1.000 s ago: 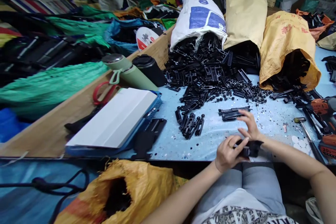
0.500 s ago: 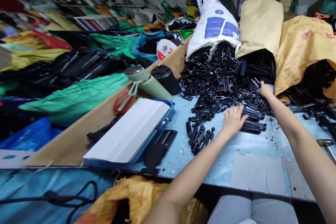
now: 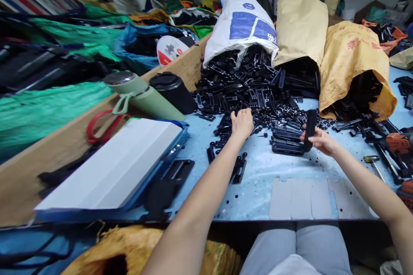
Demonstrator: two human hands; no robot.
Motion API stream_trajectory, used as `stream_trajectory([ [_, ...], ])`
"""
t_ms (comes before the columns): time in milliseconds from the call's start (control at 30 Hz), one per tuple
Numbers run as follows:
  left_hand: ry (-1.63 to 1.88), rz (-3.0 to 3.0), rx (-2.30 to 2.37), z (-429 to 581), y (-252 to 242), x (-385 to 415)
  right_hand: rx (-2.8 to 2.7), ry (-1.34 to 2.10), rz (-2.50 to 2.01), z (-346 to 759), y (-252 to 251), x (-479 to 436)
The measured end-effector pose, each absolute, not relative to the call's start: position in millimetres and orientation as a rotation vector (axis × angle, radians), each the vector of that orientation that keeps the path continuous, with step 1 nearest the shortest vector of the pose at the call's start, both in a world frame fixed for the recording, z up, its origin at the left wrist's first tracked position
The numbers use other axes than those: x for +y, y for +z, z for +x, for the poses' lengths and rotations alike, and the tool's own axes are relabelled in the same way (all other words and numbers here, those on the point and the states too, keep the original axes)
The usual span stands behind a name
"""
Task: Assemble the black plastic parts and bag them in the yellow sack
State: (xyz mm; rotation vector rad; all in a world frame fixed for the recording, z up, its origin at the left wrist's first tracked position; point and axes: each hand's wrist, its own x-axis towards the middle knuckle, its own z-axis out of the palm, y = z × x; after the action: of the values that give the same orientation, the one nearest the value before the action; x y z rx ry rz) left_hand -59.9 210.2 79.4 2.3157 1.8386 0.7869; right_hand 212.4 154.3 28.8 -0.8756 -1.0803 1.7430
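Observation:
My right hand (image 3: 324, 142) grips a long black plastic part (image 3: 310, 126) between thumb and fingers, tilted up above the table. Just left of it lies a small stack of similar long black parts (image 3: 287, 141). My left hand (image 3: 242, 123) is at the front edge of the heap of small black plastic pieces (image 3: 254, 90), its fingers curled down into it. Whatever those fingertips pinch is hidden. Near my left forearm lie several slim black links (image 3: 238, 168), partly covered by the arm.
Behind the heap lie a white sack (image 3: 245, 21), a beige sack (image 3: 301, 25) and a yellow sack (image 3: 348, 51). To the left are a green bottle (image 3: 151, 99), a black cup (image 3: 172, 92), red scissors (image 3: 93, 126) and a white folder (image 3: 112, 163). A hammer (image 3: 372, 161) and orange power tool (image 3: 396, 142) lie right.
My right hand has lifted a long black part from beside the sack mouth and brought it nearer me. My left hand has left the stack for the heap, further left. The view has turned right.

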Motion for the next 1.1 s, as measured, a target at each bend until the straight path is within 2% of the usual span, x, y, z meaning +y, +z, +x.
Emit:
stream_trajectory([
  [100,0.759,2.328,1.83,-60,89,177,-1.103,1.716,-0.924,215,13,95],
  [167,0.575,2.391,1.8,-52,91,147,-1.217,1.528,-1.055,220,3,68],
  [267,0.106,2.476,1.711,-25,81,102,-1.538,0.898,-1.405,232,-10,38],
  [333,-0.049,2.482,1.633,-4,64,79,-1.767,0.467,-1.563,238,-15,18],
  [400,-0.011,2.517,1.527,11,42,65,-2.002,0.238,-1.571,239,-19,-3],
  [500,0.164,2.552,1.36,16,15,57,-2.252,0.163,-1.486,229,-23,-27],
  [600,0.319,2.362,1.404,9,6,51,-2.309,0.222,-1.47,216,-20,-27],
  [667,0.454,2.164,1.451,8,11,43,-2.197,0.384,-1.46,210,-15,-15],
  [767,0.656,1.877,1.316,13,24,31,-1.733,0.853,-1.412,204,-8,4],
  [900,0.747,1.54,1.107,26,34,23,-1.115,1.447,-1.199,195,0,15],
  [1000,0.756,1.382,1.063,34,32,24,-0.922,1.607,-1.085,190,2,14],
  [1100,0.73,1.379,1.105,39,30,24,-0.875,1.627,-1.095,191,2,12],
])
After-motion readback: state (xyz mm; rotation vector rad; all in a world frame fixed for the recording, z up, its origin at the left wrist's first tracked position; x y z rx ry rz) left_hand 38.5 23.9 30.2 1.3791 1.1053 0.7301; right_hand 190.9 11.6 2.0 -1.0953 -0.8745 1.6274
